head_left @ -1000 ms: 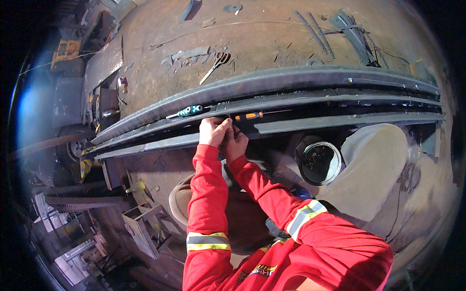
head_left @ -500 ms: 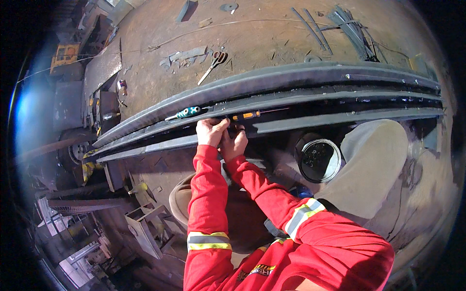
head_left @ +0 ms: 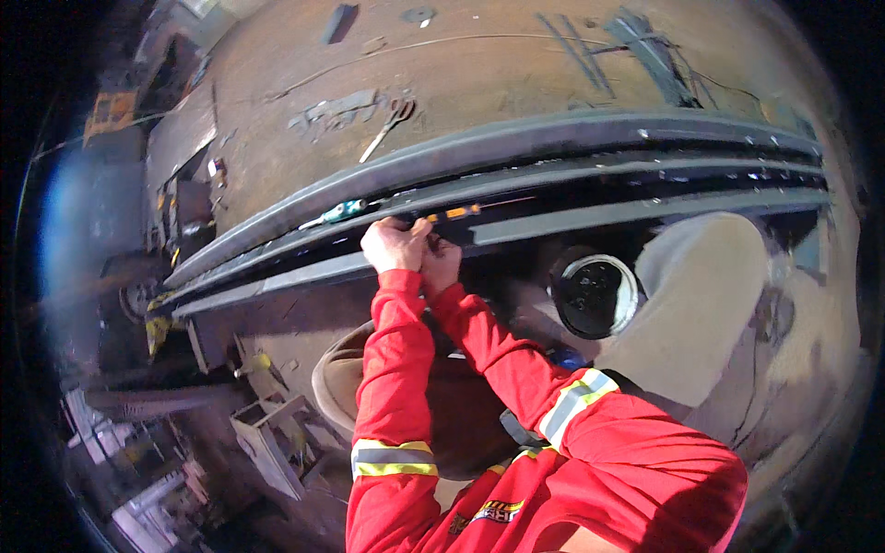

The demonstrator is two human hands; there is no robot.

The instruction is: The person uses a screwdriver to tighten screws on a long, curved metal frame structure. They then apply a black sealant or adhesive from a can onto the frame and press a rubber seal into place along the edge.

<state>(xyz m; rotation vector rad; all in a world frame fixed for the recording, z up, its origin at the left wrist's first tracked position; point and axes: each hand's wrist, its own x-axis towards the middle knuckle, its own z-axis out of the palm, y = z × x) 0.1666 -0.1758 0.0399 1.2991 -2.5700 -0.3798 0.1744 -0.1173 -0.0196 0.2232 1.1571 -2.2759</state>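
Note:
My left hand [head_left: 395, 245] and my right hand [head_left: 441, 262] are pressed together over the nearest rail of a long metal frame [head_left: 572, 217]. Their fingers are closed on something small and dark that I cannot make out. Just beyond the fingers, a screwdriver with a black and orange handle [head_left: 454, 214] lies along the dark channel, its thin shaft to the right. A second screwdriver, with a teal handle [head_left: 343, 210], rests on the frame just left of my hands.
Scissors [head_left: 391, 125] lie on the brown floor past the frame. A round tub with dark contents [head_left: 632, 300] stands right of my arms, beside my knee [head_left: 705, 295]. Thin metal strips [head_left: 656, 57] are bundled at the far right; an open wooden box [head_left: 272, 442] sits lower left.
My view has shifted slightly, so the frame and tools sit a little further left in it. Both hands remain together at the same part of the frame, fingers still closed.

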